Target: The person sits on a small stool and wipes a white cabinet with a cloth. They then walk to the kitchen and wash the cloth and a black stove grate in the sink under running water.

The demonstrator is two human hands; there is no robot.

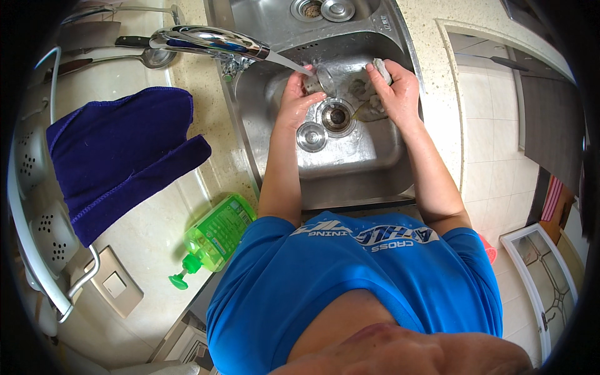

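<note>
My left hand (298, 95) holds a small clear glass cup (323, 83) tilted over the stainless-steel sink basin (361, 161). Water from the chrome faucet (211, 41) runs down onto the cup and the fingertips. In my right hand (398, 91) a wet, greyish-white cloth (372, 108) is bunched; part of it hangs down to the basin floor, and a yellowish-green edge shows near the drain. Between the two hands lies the drain opening (336, 117). A round metal drain strainer (312, 137) rests beside it, close to my left wrist.
A second sink basin (262, 18) adjoins at the far side. Left of the sink, a green dish-soap pump bottle (220, 234) stands on the counter. A dark purple cloth (126, 154) hangs from a white rack (28, 234). Ladles and a black-handled knife (133, 41) hang by the wall.
</note>
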